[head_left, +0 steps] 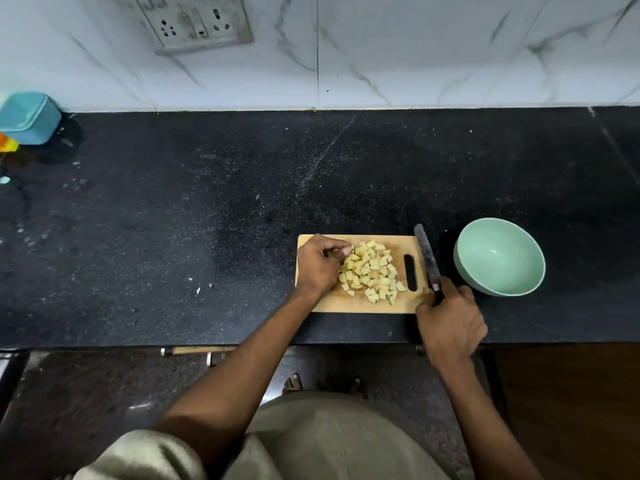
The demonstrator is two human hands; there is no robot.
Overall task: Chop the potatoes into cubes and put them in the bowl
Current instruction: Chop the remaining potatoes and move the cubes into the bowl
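A heap of pale yellow potato cubes (372,270) lies on a small wooden cutting board (360,304) near the counter's front edge. My left hand (318,265) rests on the board's left side, fingers curled against the heap; whether it grips any cubes I cannot tell. My right hand (450,320) is closed on the handle of a dark knife (426,256), whose blade points away from me along the board's right edge, beside the handle slot. A mint green bowl (465,268) stands just right of the knife, with nothing in it.
The black granite counter (207,209) stretches left and back to a white marble wall with a socket plate (194,22). A blue container (29,117) sits at the far left. The counter's front edge runs just below the board.
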